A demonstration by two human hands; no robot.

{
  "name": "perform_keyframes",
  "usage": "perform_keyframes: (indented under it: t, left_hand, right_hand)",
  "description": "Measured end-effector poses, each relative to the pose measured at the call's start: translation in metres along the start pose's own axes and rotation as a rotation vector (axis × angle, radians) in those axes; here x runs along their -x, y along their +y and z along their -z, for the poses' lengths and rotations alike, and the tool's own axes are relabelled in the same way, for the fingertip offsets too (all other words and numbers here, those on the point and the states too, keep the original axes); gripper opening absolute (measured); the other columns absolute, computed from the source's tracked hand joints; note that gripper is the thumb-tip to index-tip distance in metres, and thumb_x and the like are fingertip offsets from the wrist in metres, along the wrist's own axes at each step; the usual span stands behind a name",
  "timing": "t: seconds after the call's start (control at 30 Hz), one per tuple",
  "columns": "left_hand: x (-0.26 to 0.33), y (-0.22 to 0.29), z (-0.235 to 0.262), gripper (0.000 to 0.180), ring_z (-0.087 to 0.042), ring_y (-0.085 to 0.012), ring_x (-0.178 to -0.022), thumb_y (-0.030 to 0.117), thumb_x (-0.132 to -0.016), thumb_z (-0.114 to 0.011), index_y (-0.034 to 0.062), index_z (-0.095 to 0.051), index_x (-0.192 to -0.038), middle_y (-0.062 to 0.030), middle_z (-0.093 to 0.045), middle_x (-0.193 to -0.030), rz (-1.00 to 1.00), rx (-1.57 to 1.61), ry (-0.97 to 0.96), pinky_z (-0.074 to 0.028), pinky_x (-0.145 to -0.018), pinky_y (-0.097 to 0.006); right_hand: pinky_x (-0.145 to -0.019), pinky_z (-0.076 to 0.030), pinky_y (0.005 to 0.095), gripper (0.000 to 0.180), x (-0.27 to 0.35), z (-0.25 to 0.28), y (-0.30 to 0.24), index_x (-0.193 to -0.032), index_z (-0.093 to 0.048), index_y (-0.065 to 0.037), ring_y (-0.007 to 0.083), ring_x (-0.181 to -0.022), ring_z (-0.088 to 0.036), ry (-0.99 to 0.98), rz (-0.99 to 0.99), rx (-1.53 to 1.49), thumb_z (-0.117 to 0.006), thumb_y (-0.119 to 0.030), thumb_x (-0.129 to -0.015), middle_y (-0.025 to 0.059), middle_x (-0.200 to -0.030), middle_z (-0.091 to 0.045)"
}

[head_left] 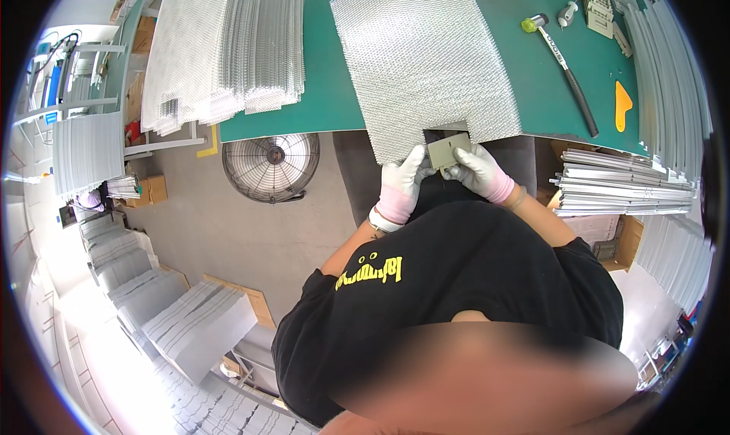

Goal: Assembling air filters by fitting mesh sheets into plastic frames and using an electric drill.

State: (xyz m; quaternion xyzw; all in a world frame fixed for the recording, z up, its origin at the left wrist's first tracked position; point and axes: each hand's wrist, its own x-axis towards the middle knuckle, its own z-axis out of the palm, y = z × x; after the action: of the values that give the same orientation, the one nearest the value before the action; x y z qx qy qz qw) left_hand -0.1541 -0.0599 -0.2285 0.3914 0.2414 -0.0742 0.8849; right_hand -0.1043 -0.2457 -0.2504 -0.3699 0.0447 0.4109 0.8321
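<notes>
My left hand (402, 184) and my right hand (480, 173), both in white gloves with pink cuffs, grip a small flat grey-beige plate (449, 153) from its two sides. The plate is held at the table's near edge, in front of a notch in a silvery expanded-mesh sheet (426, 62). That sheet lies on the green table (319, 108), and its near edge juts past the tabletop. My left thumb rests against the plate's left side; my right thumb presses on its lower right. The plate's underside and most of my fingers are hidden.
Stacked mesh sheets (228, 51) stand at the table's left. On the right lie a hammer (559, 62), a screwdriver (567, 14), a yellow scraper-like piece (623, 106) and grey-beige parts (598, 13). Below are a floor fan (272, 169) and stacked metal strips (616, 184).
</notes>
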Motion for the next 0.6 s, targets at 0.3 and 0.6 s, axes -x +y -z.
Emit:
perform_keyframes:
  t: [0.3, 0.6]
  left_hand:
    - [-0.001, -0.004, 0.001, 0.03, -0.069, -0.0236, -0.095, 0.018, -0.098, -0.063, -0.0093, -0.065, -0.111, -0.0148, -0.07, -0.104, -0.024, -0.256, 0.087, -0.056, -0.084, -0.036]
    - [-0.002, -0.006, -0.008, 0.023, -0.068, -0.0197, -0.086, 0.015, -0.096, -0.064, -0.0074, -0.068, -0.102, -0.0132, -0.07, -0.098, -0.13, -0.197, 0.166, -0.056, -0.077, -0.033]
  right_hand:
    - [-0.069, -0.048, 0.0231, 0.035, 0.01, 0.004, -0.005, -0.114, -0.064, 0.004, 0.0078, -0.074, -0.056, 0.053, 0.08, 0.162, -0.059, -0.027, -0.098, 0.0056, -0.092, -0.068]
    - [-0.07, -0.05, 0.0234, 0.032, 0.018, 0.009, -0.001, -0.115, -0.061, 0.003, 0.0086, -0.076, -0.061, 0.118, 0.13, 0.088, -0.059, -0.025, -0.098, 0.0069, -0.095, -0.069]
